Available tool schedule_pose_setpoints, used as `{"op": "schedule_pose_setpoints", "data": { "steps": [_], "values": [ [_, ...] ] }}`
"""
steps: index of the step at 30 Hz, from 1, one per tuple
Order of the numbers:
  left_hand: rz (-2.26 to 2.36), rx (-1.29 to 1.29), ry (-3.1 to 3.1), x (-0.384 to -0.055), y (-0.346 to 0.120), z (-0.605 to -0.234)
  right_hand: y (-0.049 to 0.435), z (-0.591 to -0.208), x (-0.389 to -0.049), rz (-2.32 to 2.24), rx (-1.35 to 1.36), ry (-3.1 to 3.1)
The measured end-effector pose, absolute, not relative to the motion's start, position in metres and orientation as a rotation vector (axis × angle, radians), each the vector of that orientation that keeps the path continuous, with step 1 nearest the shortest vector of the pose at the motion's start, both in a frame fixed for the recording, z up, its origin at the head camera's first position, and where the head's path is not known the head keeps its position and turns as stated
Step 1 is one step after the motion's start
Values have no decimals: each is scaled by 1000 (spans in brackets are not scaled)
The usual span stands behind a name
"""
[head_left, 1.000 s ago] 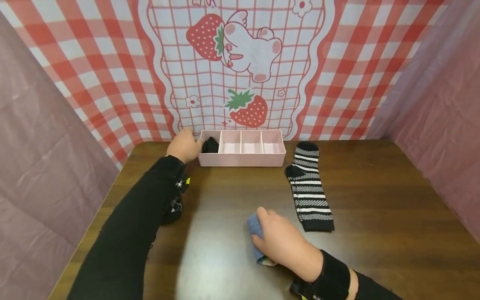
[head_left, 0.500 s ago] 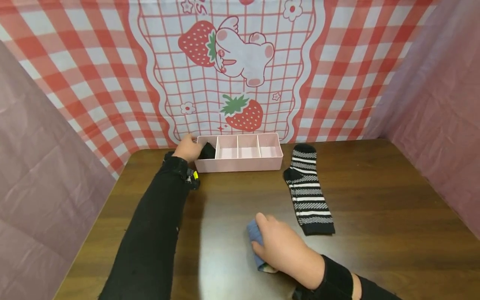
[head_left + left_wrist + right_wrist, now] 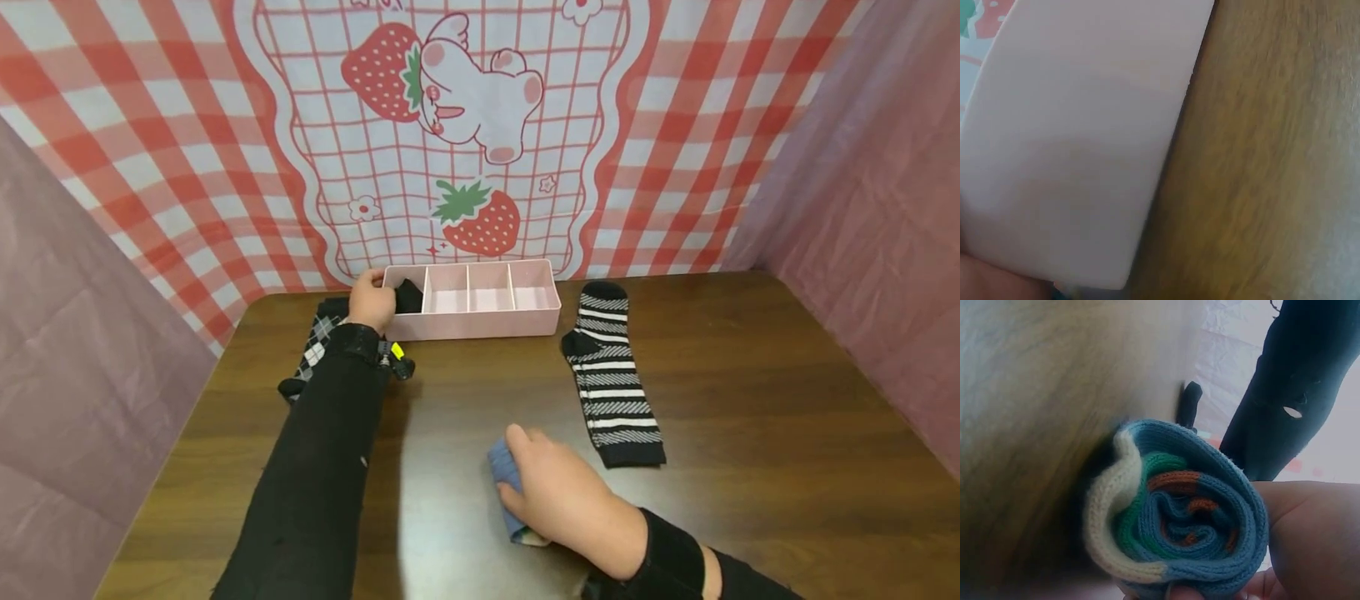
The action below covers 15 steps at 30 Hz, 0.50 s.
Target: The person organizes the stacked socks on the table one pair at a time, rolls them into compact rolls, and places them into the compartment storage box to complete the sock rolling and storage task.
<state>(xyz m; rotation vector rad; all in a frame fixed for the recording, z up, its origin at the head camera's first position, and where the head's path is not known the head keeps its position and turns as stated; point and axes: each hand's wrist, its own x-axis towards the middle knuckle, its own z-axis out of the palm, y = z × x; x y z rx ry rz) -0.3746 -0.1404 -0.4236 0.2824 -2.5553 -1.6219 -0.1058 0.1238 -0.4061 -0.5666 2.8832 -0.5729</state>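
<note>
My left hand [image 3: 371, 302] grips the left end of a long pink divided box [image 3: 480, 325] at the back of the table. A black rolled sock [image 3: 408, 296] sits in its leftmost compartment; the other compartments show bare floors. In the left wrist view, the box's pink wall [image 3: 1079, 137] fills much of the picture, with part of the hand at its lower corner. My right hand [image 3: 562, 500] holds a rolled blue sock [image 3: 505, 468] on the table, nearer the front. Its coiled end [image 3: 1185, 506] shows blue, cream, green and orange knit in the right wrist view.
A black-and-white striped sock [image 3: 615, 375] lies flat right of the box. Beside my left forearm, a partly hidden argyle sock [image 3: 315, 346] lies at the table's left. A red-checked cloth [image 3: 675, 150] with strawberries hangs directly behind the box.
My left forearm has swung rightward, uncovering more of the argyle sock, while that hand stays at the box's left end. The right hand keeps its hold on the rolled blue sock.
</note>
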Motion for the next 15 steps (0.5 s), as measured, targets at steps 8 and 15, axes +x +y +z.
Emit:
{"op": "schedule_pose_setpoints", "data": {
  "steps": [8,15],
  "values": [
    [-1622,281,-2522,-373,-141,-425,120,-403,-106,-580,-547,2879],
    [-1636,300,-2491,-375,-140,-427,121,-402,-105,-582,-531,2887]
  ]
}}
